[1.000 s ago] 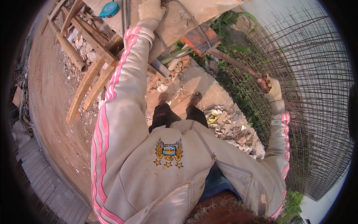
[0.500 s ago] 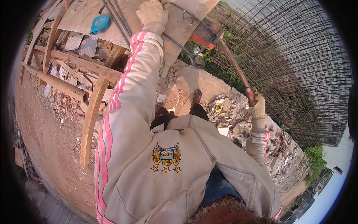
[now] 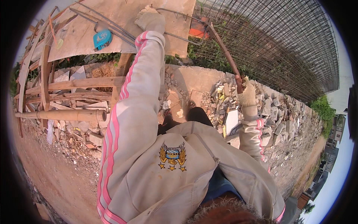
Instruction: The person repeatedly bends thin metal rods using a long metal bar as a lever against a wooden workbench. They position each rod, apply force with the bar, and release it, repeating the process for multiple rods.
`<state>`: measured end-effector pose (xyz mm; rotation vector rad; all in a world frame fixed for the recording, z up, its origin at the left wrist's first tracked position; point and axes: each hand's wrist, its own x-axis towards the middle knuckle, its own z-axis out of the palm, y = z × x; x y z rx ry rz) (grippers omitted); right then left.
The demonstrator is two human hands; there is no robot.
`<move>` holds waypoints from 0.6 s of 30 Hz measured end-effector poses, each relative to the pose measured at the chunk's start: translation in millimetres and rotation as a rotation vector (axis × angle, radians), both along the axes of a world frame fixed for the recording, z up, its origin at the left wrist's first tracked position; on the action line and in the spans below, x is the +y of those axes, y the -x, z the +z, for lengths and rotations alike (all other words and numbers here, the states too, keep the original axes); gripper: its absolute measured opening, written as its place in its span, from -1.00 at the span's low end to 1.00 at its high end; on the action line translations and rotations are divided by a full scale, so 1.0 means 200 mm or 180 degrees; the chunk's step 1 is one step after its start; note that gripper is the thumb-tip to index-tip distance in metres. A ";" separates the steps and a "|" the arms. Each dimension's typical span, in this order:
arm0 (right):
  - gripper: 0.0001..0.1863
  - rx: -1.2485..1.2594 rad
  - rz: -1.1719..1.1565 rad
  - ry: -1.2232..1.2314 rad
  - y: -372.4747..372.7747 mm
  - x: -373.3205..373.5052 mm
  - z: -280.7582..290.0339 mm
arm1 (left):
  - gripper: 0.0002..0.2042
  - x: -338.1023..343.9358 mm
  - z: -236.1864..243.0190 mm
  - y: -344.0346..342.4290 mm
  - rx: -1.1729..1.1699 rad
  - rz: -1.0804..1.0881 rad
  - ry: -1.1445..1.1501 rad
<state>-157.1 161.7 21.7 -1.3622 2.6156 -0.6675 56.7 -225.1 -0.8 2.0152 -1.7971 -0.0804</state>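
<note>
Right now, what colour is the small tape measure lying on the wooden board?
Bright blue. The tape measure shows best in the head view, on the board left of the gloved left hand.

Outdoor building site, steel rebar mesh (image 3: 283,44), rubble (image 3: 276,112), timber bench (image 3: 74,97)

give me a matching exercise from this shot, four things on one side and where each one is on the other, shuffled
Things:
1. left hand
2. right hand
3. blue tape measure
4. rebar mesh cage

Places:
a. gripping the lower end of the long bending lever
b. standing along the upper right behind the rubble
c. pressing on thin steel rods on the board
d. lying on the wooden board left of the gloved hand

Pairs: 1-c, 2-a, 3-d, 4-b
</note>
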 end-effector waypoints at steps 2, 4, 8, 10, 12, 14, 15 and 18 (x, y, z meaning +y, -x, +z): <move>-0.50 -0.1017 0.0131 0.0126 0.08 0.09 -0.03 | -0.49 -0.02 -0.02 -0.01 0.0029 -0.0048 -0.0059; -0.48 -0.2013 0.0166 0.0043 0.16 0.23 -0.05 | -0.47 -0.04 -0.03 -0.02 -0.0066 0.0003 -0.0092; -0.53 -0.3865 -0.0285 -0.0581 0.35 0.72 0.05 | -0.46 -0.05 -0.02 -0.01 -0.0060 0.0046 -0.0047; -0.46 -0.4154 -0.0608 -0.0811 0.40 0.89 0.11 | -0.47 -0.04 -0.01 0.00 -0.0065 0.0080 0.0008; -0.45 -0.4408 -0.0803 -0.1239 0.43 0.95 0.16 | -0.48 -0.02 -0.02 0.00 -0.0119 0.0045 0.0036; -0.46 -0.4215 -0.0817 -0.1231 0.39 0.94 0.20 | -0.48 -0.02 -0.02 0.00 -0.0124 0.0010 0.0191; -0.51 -0.4279 -0.0603 -0.1091 0.33 0.95 0.24 | -0.49 -0.01 -0.02 0.01 -0.0166 0.0040 0.0235; -0.58 -0.3293 -0.0572 -0.0566 0.10 0.91 0.31 | -0.49 0.00 -0.01 0.02 -0.0236 0.0114 0.0353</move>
